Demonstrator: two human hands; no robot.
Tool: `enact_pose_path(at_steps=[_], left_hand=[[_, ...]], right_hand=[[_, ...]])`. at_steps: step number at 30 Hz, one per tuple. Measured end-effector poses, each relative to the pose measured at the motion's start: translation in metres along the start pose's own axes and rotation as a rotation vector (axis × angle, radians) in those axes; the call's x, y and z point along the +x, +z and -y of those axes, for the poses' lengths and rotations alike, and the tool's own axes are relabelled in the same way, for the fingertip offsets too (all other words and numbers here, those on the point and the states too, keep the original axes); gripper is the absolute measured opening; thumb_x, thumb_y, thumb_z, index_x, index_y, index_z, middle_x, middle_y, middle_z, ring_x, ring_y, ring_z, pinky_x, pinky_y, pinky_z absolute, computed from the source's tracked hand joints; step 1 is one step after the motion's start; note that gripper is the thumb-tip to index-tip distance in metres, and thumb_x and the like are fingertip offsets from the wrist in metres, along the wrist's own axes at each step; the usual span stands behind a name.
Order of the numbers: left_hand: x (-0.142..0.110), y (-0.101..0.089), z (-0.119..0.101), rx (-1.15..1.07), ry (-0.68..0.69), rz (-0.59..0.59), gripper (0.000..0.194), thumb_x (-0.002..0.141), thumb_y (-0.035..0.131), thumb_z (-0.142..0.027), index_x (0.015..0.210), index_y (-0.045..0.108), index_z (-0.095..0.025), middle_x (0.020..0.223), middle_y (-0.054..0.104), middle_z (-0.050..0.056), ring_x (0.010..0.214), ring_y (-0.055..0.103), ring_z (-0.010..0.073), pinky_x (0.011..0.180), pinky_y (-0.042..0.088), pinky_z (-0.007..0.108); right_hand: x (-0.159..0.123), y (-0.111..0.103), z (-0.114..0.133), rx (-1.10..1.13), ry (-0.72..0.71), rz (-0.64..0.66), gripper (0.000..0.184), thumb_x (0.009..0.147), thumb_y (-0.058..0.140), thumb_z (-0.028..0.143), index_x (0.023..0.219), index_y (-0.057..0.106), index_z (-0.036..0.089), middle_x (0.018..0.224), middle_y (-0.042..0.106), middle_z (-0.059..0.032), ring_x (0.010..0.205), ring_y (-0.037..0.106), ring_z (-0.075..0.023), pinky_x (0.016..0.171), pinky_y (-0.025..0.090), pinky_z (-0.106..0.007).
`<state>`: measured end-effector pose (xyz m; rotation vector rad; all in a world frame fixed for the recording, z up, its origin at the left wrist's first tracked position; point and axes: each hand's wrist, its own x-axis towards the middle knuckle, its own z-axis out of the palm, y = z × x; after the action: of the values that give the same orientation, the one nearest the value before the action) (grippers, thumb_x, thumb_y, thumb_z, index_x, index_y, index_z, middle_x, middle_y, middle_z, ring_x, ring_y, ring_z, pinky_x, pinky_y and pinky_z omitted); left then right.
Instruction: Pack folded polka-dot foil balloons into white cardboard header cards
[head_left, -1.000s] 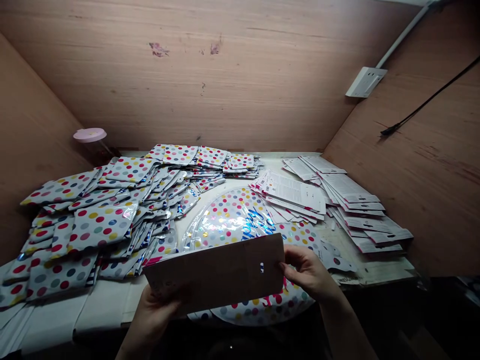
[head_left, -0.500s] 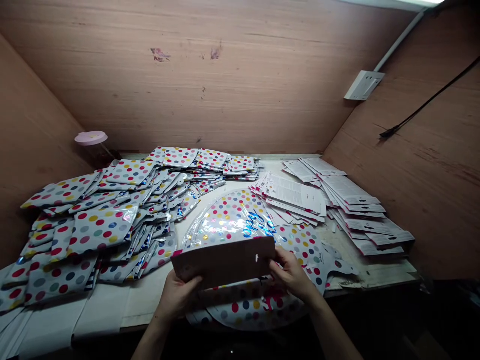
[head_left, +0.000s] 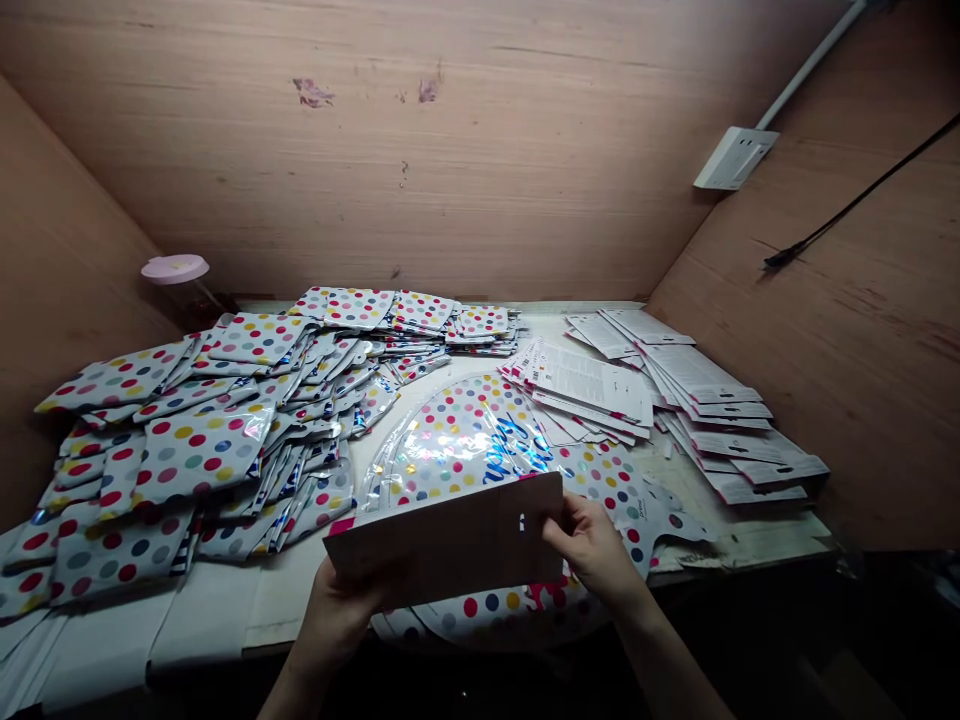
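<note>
Between my two hands is a cardboard sleeve [head_left: 450, 545], its near face in shadow and a small hang hole at its right end. My left hand [head_left: 341, 610] grips the left end from below, its fingers partly hidden by the card. At the right end, my right hand [head_left: 592, 545] pinches the card with the thumb on the near face. Beneath it lies a flat foil balloon [head_left: 442, 440] with coloured polka dots and shiny blue lettering, spread on the table. The card hides part of the balloon.
Folded polka-dot foil balloons [head_left: 202, 440] pile up on the left. Printed cards [head_left: 592, 385] lie fanned behind the balloon, and more stacked cards [head_left: 720, 400] stand at right. A pink-lidded container [head_left: 176, 270] is at back left. Wooden walls [head_left: 450, 150] enclose the table; a socket [head_left: 737, 158] hangs at right.
The cardboard sleeve has come closer and appears larger, tilted with its right end higher. My left hand has moved slightly lower and left; my right hand has shifted slightly right.
</note>
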<state>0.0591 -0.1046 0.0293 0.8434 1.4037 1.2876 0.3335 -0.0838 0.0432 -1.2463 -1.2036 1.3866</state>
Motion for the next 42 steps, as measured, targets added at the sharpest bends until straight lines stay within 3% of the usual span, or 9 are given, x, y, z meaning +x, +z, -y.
enact_pose_path(at_steps=[7,11,15,22,27,30,34,39,42], left_hand=[[-0.004,-0.006,0.003,0.024,-0.021,0.028,0.045,0.040,0.093,-0.027,0.081,0.075,-0.020,0.082,0.078,0.004,0.082,0.072,0.0298,0.072,0.060,0.032],[0.002,-0.006,-0.004,0.014,-0.146,0.081,0.042,0.047,0.091,-0.034,0.082,0.075,-0.016,0.078,0.077,0.006,0.078,0.072,0.0278,0.069,0.059,0.030],[0.002,0.000,-0.016,-0.052,-0.262,0.146,0.045,0.048,0.090,-0.034,0.085,0.075,-0.014,0.082,0.077,0.008,0.077,0.072,0.0251,0.068,0.059,0.028],[-0.008,0.009,-0.024,-0.081,-0.260,0.104,0.045,0.048,0.090,-0.034,0.084,0.073,-0.013,0.078,0.077,0.007,0.075,0.072,0.0247,0.067,0.058,0.028],[-0.005,0.010,-0.019,-0.099,-0.279,0.108,0.044,0.049,0.089,-0.032,0.084,0.072,-0.012,0.079,0.077,0.008,0.071,0.072,0.0227,0.065,0.058,0.027],[0.000,0.008,-0.015,-0.097,-0.281,0.106,0.045,0.048,0.090,-0.032,0.085,0.071,-0.013,0.079,0.077,0.008,0.071,0.072,0.0232,0.064,0.058,0.027],[0.005,0.004,-0.013,-0.084,-0.304,0.127,0.045,0.047,0.090,-0.031,0.084,0.071,-0.013,0.077,0.077,0.008,0.071,0.072,0.0249,0.063,0.058,0.028],[0.000,0.012,-0.016,-0.105,-0.218,0.062,0.060,0.048,0.090,-0.031,0.101,0.069,-0.013,0.083,0.077,0.008,0.080,0.073,0.0281,0.066,0.059,0.029],[-0.003,0.019,-0.015,-0.122,-0.206,0.052,0.065,0.049,0.089,-0.032,0.108,0.067,-0.013,0.085,0.078,0.009,0.082,0.073,0.0292,0.067,0.060,0.030]], right_hand=[[0.001,0.002,-0.008,-0.019,0.009,-0.046,0.012,0.076,0.064,0.027,0.084,0.066,0.017,0.077,0.064,-0.0020,0.075,0.060,-0.0186,0.072,0.048,-0.030],[-0.004,-0.010,-0.002,-0.014,-0.014,0.146,0.015,0.081,0.065,0.030,0.086,0.069,0.017,0.081,0.063,-0.0023,0.076,0.058,-0.0172,0.067,0.045,-0.026],[-0.008,-0.025,0.008,0.150,0.085,0.307,0.020,0.080,0.071,0.035,0.086,0.069,0.016,0.085,0.064,-0.0030,0.075,0.057,-0.0150,0.062,0.043,-0.023],[-0.014,-0.020,0.010,0.396,0.198,0.279,0.026,0.077,0.077,0.034,0.093,0.072,0.014,0.083,0.068,-0.0037,0.076,0.059,-0.0112,0.069,0.045,-0.019],[-0.026,0.000,0.014,0.698,0.378,0.187,0.024,0.071,0.081,0.032,0.085,0.072,0.014,0.072,0.068,-0.0020,0.065,0.061,-0.0092,0.063,0.046,-0.018],[-0.030,0.007,0.013,0.783,0.372,0.132,0.023,0.073,0.079,0.035,0.074,0.069,0.014,0.067,0.065,-0.0001,0.058,0.057,-0.0073,0.058,0.044,-0.017],[-0.031,0.008,0.010,0.460,0.162,0.118,0.034,0.075,0.075,0.046,0.092,0.064,0.018,0.082,0.064,-0.0022,0.073,0.060,-0.0139,0.068,0.048,-0.025],[-0.025,0.008,0.000,-0.441,-0.330,-0.430,0.029,0.081,0.069,0.035,0.098,0.049,0.022,0.089,0.053,-0.0026,0.081,0.051,-0.0187,0.073,0.046,-0.032],[-0.018,0.012,-0.007,-0.858,-0.555,-0.523,0.011,0.091,0.055,0.026,0.087,0.046,0.022,0.081,0.049,-0.0030,0.076,0.048,-0.0199,0.071,0.043,-0.035]])
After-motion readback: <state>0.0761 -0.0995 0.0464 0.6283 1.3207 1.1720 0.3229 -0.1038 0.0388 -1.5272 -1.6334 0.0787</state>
